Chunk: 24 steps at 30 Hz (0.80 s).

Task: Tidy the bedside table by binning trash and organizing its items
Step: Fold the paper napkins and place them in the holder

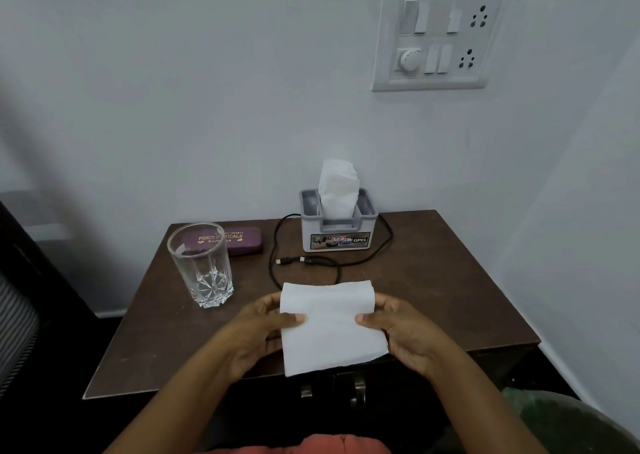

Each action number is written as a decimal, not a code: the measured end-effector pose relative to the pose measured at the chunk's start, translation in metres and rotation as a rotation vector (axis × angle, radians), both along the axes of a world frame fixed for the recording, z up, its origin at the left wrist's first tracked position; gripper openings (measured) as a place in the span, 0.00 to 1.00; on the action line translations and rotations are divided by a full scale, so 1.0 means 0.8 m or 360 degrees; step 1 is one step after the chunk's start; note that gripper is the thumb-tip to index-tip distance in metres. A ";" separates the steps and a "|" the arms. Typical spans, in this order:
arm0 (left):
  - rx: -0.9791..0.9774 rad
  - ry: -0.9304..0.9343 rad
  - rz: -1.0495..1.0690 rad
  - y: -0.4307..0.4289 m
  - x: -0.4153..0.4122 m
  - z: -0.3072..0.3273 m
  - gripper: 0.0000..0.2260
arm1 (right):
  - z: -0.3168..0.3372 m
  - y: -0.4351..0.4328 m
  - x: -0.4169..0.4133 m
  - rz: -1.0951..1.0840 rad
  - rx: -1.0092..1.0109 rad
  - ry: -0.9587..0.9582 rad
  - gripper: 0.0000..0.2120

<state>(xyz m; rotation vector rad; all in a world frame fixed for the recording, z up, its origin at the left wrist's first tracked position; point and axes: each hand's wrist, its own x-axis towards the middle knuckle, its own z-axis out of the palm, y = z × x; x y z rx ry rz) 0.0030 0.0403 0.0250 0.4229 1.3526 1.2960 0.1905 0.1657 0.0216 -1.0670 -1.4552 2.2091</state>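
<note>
While the white tissue (330,325) hangs flat above the front half of the bedside table (450,298), we hold it by its two side edges. Our left hand (258,332) pinches the left edge, thumb on top of the sheet and fingers curled beneath it; our right hand (403,332) grips the right edge in the same manner, thumb on the upper face. The sheet is folded over at its far edge, and its near edge reaches past the table's front.

Just behind the tissue, a black cable (308,261) loops across the dark brown tabletop, its two plug ends lying near each other in the middle, and the loop runs around the tissue holder (337,232). That grey holder stands at the back of the table near the wall, with white tissues (337,187) sticking upright out of its top slot.

To the left, an empty clear glass (201,263) stands upright near the table's left edge. Behind it lies a purple spectacle case (239,242) with gold lettering, partly seen through the glass.

Below the front edge we see two metal handles (356,389). At the lower right corner is something green, perhaps a bin (568,419), though it is too blurred to tell. On the wall above hangs a white switchboard (443,34).
</note>
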 end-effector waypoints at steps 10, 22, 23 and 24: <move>-0.0119 -0.0310 -0.0028 -0.003 0.015 0.007 0.16 | 0.000 0.001 0.002 -0.0121 -0.0318 0.0161 0.12; -0.0168 -0.0089 0.0049 0.008 0.018 0.001 0.13 | 0.005 0.002 0.002 -0.0152 -0.0109 -0.0014 0.12; -0.0173 -0.0055 0.0032 0.008 0.020 0.001 0.13 | 0.007 0.001 0.003 -0.0137 -0.0068 -0.0019 0.11; -0.0162 -0.0004 0.0013 0.007 0.021 0.003 0.12 | 0.009 0.001 0.004 -0.0127 -0.0013 -0.0005 0.10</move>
